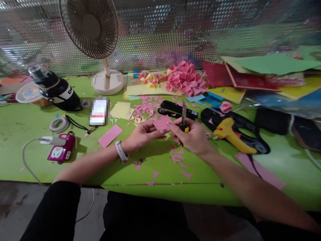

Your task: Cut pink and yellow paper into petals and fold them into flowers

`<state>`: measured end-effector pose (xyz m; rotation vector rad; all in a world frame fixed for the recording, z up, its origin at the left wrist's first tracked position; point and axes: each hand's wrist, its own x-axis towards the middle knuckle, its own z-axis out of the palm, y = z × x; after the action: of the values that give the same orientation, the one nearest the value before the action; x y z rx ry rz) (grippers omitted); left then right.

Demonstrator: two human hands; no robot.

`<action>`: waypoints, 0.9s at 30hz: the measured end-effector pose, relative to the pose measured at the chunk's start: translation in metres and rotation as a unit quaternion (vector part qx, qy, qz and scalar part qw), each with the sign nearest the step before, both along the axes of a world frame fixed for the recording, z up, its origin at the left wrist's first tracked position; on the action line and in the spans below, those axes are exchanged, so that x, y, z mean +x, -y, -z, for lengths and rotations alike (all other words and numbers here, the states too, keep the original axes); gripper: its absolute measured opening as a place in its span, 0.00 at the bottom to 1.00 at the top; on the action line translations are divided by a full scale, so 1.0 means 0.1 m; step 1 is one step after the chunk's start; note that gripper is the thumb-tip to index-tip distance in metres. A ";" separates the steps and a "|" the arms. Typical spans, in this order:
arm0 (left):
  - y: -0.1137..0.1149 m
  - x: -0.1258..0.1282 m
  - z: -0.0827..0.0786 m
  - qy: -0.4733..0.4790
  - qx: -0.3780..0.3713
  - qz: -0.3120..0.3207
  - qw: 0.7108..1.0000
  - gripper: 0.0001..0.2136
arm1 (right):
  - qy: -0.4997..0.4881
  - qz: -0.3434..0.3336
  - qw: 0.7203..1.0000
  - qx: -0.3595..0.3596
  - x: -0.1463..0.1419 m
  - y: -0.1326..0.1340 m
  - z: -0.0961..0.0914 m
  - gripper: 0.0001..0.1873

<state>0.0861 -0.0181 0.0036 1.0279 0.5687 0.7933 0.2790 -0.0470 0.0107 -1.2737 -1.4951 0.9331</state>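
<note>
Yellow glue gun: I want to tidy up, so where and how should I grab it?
Probably by its yellow handle, coming from the near right: the handle reaches out that way, while the nozzle points left. Mind the dark cord running from the handle's end.

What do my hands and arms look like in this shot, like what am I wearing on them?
Your left hand is ungloved, with a pale, whitish wristband above it. Your right hand is ungloved too, with nothing on the wrist. The left sleeve is plain black and leaves the forearm bare.
</note>
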 end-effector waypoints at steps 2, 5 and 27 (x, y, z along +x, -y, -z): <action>0.00 0.02 0.05 -0.012 0.002 -0.013 1.000 0.17 | 0.001 -0.006 1.000 -0.002 -0.01 0.01 -0.01 0.15; 0.01 0.04 0.08 -0.024 -0.001 -0.021 0.999 0.17 | 0.011 -0.005 1.000 -0.001 -0.03 0.02 -0.01 0.15; 0.02 0.04 0.09 0.004 -0.016 -0.010 1.000 0.18 | 0.031 -0.013 0.999 0.020 -0.02 0.01 -0.03 0.15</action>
<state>0.0899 -0.0203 -0.0053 0.9910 0.5843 0.8028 0.2774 -0.0481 0.0132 -1.2675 -1.5753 0.8837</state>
